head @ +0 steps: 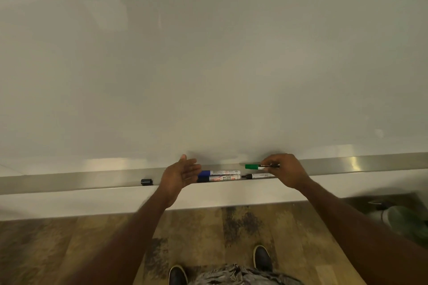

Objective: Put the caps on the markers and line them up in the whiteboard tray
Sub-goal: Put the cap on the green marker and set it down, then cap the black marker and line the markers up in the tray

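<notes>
My right hand (286, 170) pinches a green-capped marker (253, 166) level above the metal whiteboard tray (347, 164). Under it in the tray lies an uncapped black-tipped marker (257, 176), tip pointing left. Left of that, two capped markers rest side by side: a blue-capped marker (221, 172) at the back and a black-capped marker (220, 178) at the front. My left hand (179, 174) hovers open, palm turned right, just left of their caps and touching nothing. A loose black cap (146, 182) sits in the tray further left.
The whiteboard (208, 53) rises straight behind the tray. Wooden floor (69, 250) and my two dark shoes (261, 258) show below. A grey-green object (405, 222) lies on the floor at the lower right.
</notes>
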Available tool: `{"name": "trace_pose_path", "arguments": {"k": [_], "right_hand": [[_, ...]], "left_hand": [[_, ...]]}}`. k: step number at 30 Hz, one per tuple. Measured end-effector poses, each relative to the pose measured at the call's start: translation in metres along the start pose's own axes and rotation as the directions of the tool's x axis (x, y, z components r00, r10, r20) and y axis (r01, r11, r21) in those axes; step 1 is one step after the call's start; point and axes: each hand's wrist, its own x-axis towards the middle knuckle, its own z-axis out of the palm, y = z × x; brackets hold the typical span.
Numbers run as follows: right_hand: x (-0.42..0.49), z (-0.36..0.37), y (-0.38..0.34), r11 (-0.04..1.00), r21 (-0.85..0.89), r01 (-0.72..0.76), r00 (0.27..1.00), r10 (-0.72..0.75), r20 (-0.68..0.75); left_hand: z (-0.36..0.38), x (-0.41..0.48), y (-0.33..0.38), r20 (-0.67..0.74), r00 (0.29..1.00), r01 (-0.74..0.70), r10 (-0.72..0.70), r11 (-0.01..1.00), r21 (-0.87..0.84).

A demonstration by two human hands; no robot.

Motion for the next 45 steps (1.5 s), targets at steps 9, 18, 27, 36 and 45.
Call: {"name": "trace_pose_path", "arguments": {"k": [9,18,27,36,45], "right_hand": [[0.000,0.013,0.018,0.986,-0.167,-0.014,0.999,0.008,-0.036],[-0.001,0.017,0.017,0.974,-0.211,0.081,0.995,-0.091,-0.042],[-0.012,0.031,0.008,0.893,-0.368,0.260,0.962,-0.271,0.021],[-0.006,0.030,0.003,0.838,-0.490,0.239,0.971,-0.190,0.148],[-0.003,0.027,-0.005,0.883,-0.433,0.179,0.982,-0.133,0.135]], "left_hand": [[-0.013,0.008,-0.009,-0.078,0.988,-0.101,0.131,0.946,0.309],[-0.022,0.010,-0.012,-0.091,0.977,-0.136,0.191,0.897,0.421],[-0.078,0.013,0.006,0.110,0.888,-0.200,0.446,0.160,0.967],[-0.109,0.007,0.001,0.125,0.931,-0.156,0.344,0.063,0.986],[-0.122,0.011,-0.006,0.140,0.910,-0.211,0.390,0.144,0.967]]}}
